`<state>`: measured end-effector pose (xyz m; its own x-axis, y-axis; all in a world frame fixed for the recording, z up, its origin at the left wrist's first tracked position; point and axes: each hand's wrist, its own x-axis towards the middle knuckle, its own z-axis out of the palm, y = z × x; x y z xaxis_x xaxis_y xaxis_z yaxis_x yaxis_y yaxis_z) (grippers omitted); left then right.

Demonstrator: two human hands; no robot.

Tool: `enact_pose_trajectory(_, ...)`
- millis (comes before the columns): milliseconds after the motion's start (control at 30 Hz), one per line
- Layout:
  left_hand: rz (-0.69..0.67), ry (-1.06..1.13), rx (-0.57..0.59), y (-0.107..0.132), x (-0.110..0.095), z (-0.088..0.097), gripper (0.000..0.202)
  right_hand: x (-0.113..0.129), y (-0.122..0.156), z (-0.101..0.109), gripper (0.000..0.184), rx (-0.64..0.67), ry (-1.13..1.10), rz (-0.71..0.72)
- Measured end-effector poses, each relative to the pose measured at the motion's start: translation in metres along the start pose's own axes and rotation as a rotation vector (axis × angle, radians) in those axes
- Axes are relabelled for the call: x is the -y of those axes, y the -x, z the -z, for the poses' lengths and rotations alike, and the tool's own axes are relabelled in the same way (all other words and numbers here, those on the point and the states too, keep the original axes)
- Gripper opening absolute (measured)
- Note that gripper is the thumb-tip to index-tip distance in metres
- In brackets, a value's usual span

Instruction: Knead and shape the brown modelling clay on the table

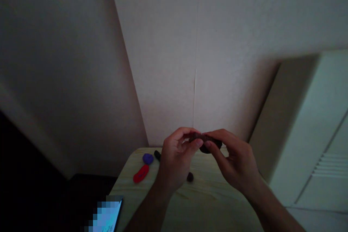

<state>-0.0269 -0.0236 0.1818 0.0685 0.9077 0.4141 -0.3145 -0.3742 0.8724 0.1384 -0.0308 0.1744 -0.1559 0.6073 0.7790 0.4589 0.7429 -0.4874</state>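
A dark brown piece of modelling clay (214, 147) is held up over the table between both my hands. My left hand (178, 154) pinches its left end between thumb and fingers. On the other end, the thumb and fingers of my right hand (235, 157) are closed. My fingers cover part of the clay, so its full shape is hidden. Below, near my left wrist, a small brown ball (190, 177) lies on the table. To the left are a purple lump (148, 158), a flat red piece (141, 173) and a dark stick-like piece (157, 155), partly behind my left hand.
The pale wood-grain table (206, 199) has a rounded far left corner and stands close to the wall (168, 61). A lit phone or tablet screen (107, 215), partly blurred out, is at the lower left. On the right stands a light cabinet (304, 123).
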Motion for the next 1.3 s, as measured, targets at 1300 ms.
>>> enact_pose_trajectory(1300,0.094,0.054,-0.061,0.002,0.003,0.001,0.028,0.007,-0.002,-0.004,0.029,-0.182,-0.523,-0.336)
